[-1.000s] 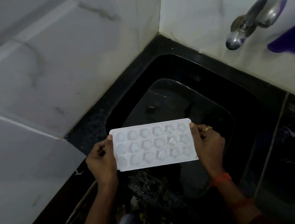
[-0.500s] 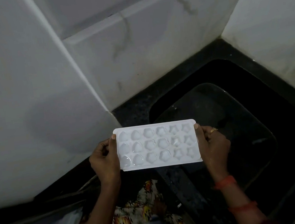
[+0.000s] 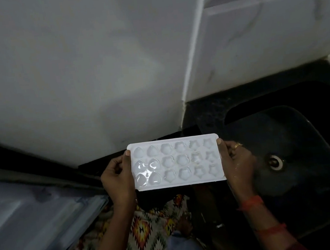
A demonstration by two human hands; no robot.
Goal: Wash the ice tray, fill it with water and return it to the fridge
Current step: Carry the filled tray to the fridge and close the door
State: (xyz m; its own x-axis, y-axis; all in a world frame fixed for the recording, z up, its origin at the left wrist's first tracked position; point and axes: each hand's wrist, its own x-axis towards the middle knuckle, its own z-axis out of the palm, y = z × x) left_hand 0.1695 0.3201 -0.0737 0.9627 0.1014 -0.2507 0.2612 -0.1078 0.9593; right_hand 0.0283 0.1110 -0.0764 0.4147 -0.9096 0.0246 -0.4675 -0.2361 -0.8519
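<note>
Head view is where we are finding the ice tray (image 3: 176, 162), held in the air in front of the body, just left of the black sink (image 3: 306, 132) and below the white wall (image 3: 70, 74). We are seeing it lying level with its cavities facing up. Its long axis is running left to right across the view, with one short end in each hand. The left hand (image 3: 116, 178) is clamping the left end, thumb on the top rim and fingers curled beneath. The right hand (image 3: 237, 163), wearing a ring (image 3: 237, 145), is gripping the right end the same way. A glossy wet sheen is showing over the cavities nearest the left end. A patterned cloth (image 3: 144, 231) is hanging below the tray, and a pale grey-blue surface (image 3: 26, 225) is lying at lower left.

Compared with a second ago, we are noticing that the view has swung left. The tap has gone out of frame and the sink has shifted to the right edge. The tray, then above the basin, is now sitting beside it. Its heading and both grips are staying unchanged.
</note>
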